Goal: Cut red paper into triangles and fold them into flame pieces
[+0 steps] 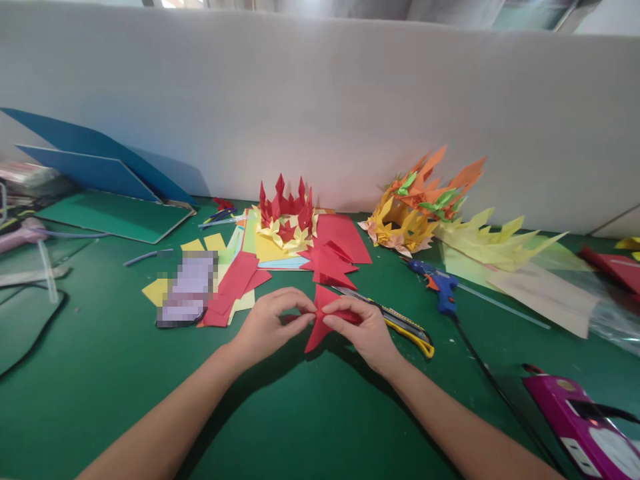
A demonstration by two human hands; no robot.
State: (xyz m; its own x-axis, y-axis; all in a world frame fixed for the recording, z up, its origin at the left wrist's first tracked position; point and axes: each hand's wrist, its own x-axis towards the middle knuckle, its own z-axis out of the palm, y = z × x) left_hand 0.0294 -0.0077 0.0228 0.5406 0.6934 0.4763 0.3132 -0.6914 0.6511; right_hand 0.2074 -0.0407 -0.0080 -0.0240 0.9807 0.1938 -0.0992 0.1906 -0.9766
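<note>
A folded red paper piece (pixel 320 335) with pointed ends is held between both hands above the green table (pixel 320 413). My left hand (pixel 274 325) pinches its left side between thumb and fingers. On the right side, my right hand (pixel 364 328) grips the same piece with thumb and fingertips. Just beyond the hands lie red folded paper points (pixel 333 262). Behind these stands a red and pale yellow paper crown (pixel 287 217). A yellow box cutter (pixel 407 328) rests beside my right hand.
Red strips (pixel 233 287) and a blurred purple object (pixel 187 290) lie left. Orange and yellow paper crowns (pixel 407 220), a blue glue gun (pixel 443 287) with its cord and a magenta power strip (pixel 575 413) are right. Blue boards (pixel 95 167) stand back left.
</note>
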